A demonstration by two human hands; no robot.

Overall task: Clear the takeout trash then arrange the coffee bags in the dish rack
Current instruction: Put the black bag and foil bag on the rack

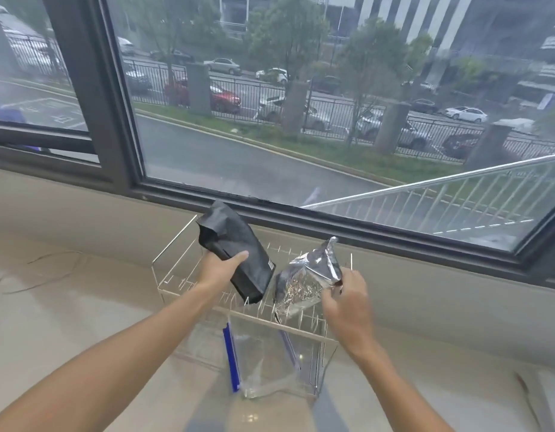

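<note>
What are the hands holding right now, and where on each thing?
The left hand grips the black bag around its middle. The right hand pinches the silver bag at its upper right edge.

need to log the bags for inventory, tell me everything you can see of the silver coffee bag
The silver coffee bag is crinkled, shiny foil, with a flattened sealed top pointing up and away. It stands tilted, its lower end down among the wire prongs of the dish rack, to the right of the black coffee bag. The right hand pinches its right edge. No label is readable.
</note>
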